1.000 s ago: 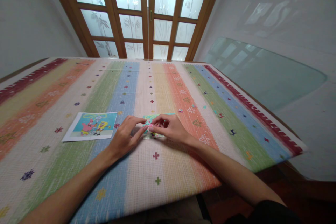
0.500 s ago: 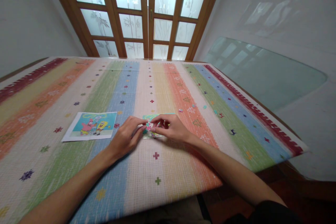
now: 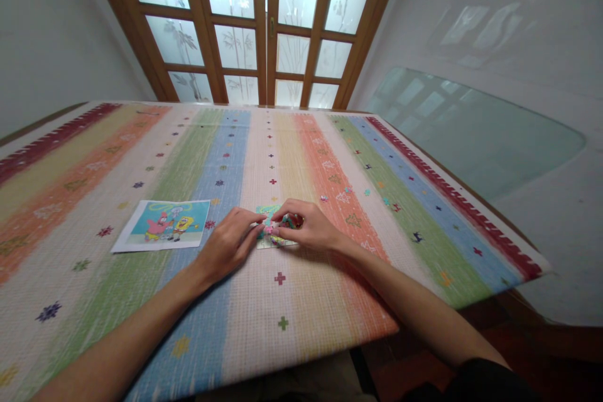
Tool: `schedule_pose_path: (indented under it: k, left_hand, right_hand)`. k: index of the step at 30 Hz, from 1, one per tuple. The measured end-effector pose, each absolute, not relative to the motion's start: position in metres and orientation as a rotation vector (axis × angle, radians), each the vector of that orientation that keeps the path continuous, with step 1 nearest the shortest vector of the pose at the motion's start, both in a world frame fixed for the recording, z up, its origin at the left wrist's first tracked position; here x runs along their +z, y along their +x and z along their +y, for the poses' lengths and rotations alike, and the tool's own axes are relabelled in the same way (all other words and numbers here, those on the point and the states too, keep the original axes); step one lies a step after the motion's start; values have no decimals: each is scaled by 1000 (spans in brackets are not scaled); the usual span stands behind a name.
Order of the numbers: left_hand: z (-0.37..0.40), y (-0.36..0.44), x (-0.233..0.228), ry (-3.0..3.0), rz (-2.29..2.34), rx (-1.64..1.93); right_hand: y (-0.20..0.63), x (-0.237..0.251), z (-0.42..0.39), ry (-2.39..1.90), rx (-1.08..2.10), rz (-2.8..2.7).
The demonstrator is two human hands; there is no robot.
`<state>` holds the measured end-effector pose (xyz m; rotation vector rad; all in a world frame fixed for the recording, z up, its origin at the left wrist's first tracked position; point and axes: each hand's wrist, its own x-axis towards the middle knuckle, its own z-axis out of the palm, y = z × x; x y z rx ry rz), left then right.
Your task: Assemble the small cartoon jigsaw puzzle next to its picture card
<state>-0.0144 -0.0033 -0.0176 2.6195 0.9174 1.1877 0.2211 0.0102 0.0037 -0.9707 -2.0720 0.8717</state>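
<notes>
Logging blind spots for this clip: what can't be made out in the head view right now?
- Small puzzle: mostly covered by the left hand and right hand; its picture and how much is assembled are unreadable.
- Piece at the fingers: too small to tell which hand grips it.
- Printed cartoon picture: fine detail too small.
- Table: near edge cut off by the frame.

Both forearms bare from wrist to elbow. Left hand [image 3: 229,244] and right hand [image 3: 308,232] bare: no gloves, rings, watch or bands seen. Dark, near-black sleeve edge at right upper arm, near right corner of view.
</notes>
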Motion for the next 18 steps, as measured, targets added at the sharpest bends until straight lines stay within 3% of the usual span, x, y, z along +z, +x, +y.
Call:
schedule_pose_path:
  k: [10,18]
  left_hand:
    - [-1,-16,-20,2691,816,1075]
    - [-1,-18,-25,2753,797,913]
  right_hand:
    - [223,-9,14,-1128,501,-2240]
    - [223,-11,15,-1107,472,-2269]
